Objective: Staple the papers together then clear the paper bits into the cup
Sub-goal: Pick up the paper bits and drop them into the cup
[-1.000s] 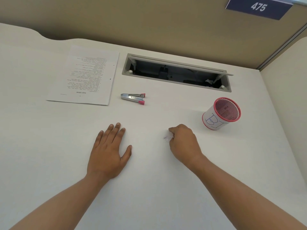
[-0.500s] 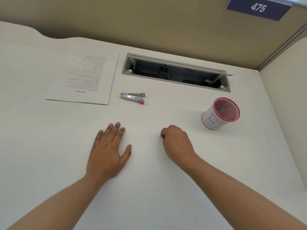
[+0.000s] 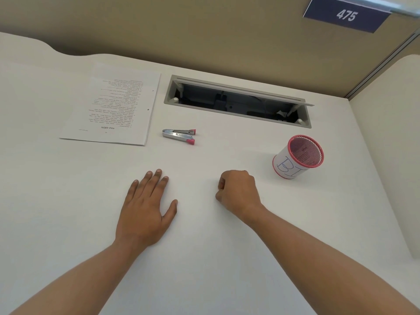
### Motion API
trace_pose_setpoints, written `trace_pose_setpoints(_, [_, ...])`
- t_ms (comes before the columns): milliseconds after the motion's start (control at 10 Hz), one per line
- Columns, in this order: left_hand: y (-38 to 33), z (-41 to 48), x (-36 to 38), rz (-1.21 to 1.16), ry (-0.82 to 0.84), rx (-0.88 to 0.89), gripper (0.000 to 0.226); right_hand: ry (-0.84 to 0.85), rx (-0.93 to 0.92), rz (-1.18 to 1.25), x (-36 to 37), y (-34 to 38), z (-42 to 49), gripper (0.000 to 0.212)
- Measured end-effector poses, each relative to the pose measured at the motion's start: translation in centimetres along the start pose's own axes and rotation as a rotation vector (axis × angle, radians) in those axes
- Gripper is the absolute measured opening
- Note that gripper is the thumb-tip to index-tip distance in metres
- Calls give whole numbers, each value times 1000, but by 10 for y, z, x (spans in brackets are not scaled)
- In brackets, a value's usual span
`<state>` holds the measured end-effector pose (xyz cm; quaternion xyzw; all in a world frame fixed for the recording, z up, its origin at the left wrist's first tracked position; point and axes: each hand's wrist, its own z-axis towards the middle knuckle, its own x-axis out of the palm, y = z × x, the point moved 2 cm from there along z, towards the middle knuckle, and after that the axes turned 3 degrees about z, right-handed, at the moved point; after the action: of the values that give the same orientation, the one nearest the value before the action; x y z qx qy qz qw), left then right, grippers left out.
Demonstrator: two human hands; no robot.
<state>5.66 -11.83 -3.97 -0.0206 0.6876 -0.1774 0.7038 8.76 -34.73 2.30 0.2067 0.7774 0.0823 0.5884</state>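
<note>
The stack of printed papers [image 3: 113, 108] lies flat at the desk's back left. Just right of it sits a silver stapler [image 3: 178, 135] with pink ends. A pink mesh cup [image 3: 293, 164] wrapped in a white label stands at the right. My left hand [image 3: 145, 208] rests palm down on the desk, fingers spread, holding nothing. My right hand [image 3: 238, 192] is curled into a fist on the desk, left of the cup and a short way from it. The paper bit seen at its fingertips earlier is hidden inside the fist.
A grey cable hatch [image 3: 227, 113] is open in the desk behind the stapler. A tan partition wall runs along the back with a blue "475" sign [image 3: 346, 14]. A white side panel [image 3: 386, 133] bounds the desk on the right.
My right hand closed over the paper bit and drew slightly left and toward me. No bit shows on the desk now. My left hand has stayed put.
</note>
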Motion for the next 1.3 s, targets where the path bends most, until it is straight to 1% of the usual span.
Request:
trace_pose_setpoints(100, [0, 0, 0, -2, -1, 0, 68, 6, 231, 459, -6, -14, 3, 7])
trace_pose_setpoints(200, [0, 0, 0, 1, -2, 4, 67, 24, 450, 1079, -18, -24, -2, 17])
trace_pose_setpoints(300, [0, 0, -1, 4, -2, 6, 68, 5, 551, 1483, -39, -28, -9, 17])
trace_pose_setpoints(400, [0, 0, -1, 8, 1, 8, 68, 18, 531, 1653, -66, -29, -20, 17])
trace_pose_setpoints(500, [1, -1, 0, 10, 7, 9, 68, -12, 437, 1680, -105, -36, -29, 21])
trace_pose_setpoints(600, [1, -1, 1, 11, 11, 10, 68, -135, 356, 1543, -150, -55, -26, 19])
trace_pose_setpoints(700, [1, -1, 1, 14, 11, 14, 69, -307, 331, 1162, -180, -82, -10, 17])
trace_pose_setpoints(800, [2, 0, 1, 12, 14, 12, 70, -368, 343, 726, -188, -105, 11, 13])
trace_pose_setpoints(900, [1, 0, 1, 14, 13, 10, 70, -284, 335, 307, -182, -111, 27, 6])
trace_pose_setpoints(1000, [1, 0, 1, 12, 11, 7, 71, -159, 265, -6, -174, -109, 37, 16])
trace_pose_setpoints(1100, [2, 1, 2, 22, 18, 7, 71, -175, 243, -81, -175, -106, 39, 19])
trace_pose_setpoints(1200, [2, 1, 3, 25, 19, 11, 71, -209, 233, -63, -175, -107, 39, 14])
trace_pose_setpoints(1300, [2, 1, 3, 23, 17, 8, 71, -95, 199, -142, -172, -106, 41, 23])
